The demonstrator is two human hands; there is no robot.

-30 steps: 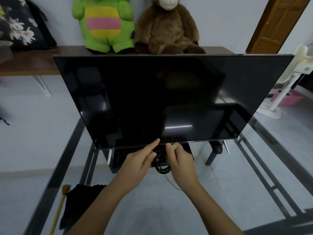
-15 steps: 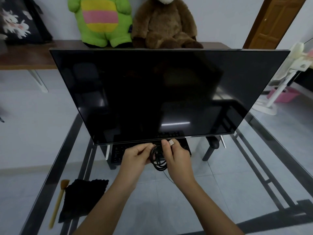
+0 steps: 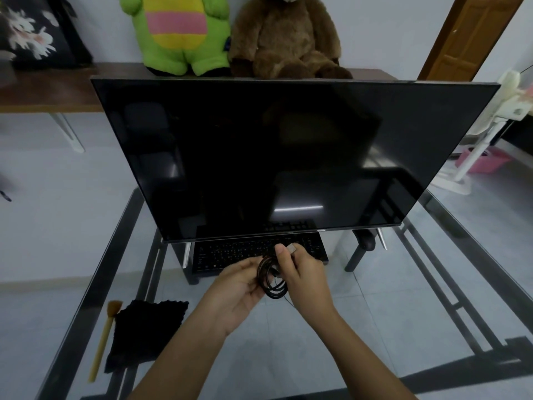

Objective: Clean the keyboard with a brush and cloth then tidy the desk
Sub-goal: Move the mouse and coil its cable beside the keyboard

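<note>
A black keyboard (image 3: 239, 254) lies on the glass desk (image 3: 375, 327) under the lower edge of a big dark monitor (image 3: 288, 157). Just in front of it, my left hand (image 3: 235, 290) holds a coiled black cable (image 3: 271, 281). My right hand (image 3: 305, 272) pinches the cable's silver plug (image 3: 292, 249) between thumb and forefinger, above the coil. At the desk's left front lie a black cloth (image 3: 144, 327) and a yellow-handled brush (image 3: 102, 339), side by side.
A black mouse (image 3: 367, 241) sits under the monitor's right corner. Behind the desk a wooden shelf (image 3: 57, 88) carries a green plush toy (image 3: 181, 33) and a brown plush monkey (image 3: 285, 39). A white fan (image 3: 490, 131) and pink basin (image 3: 484, 163) stand on the floor at right.
Both hands drew back from the keyboard toward me, with the coiled cable between them. My left hand went from fingers extended to holding the coil. The view tilted down, showing more of cloth and brush.
</note>
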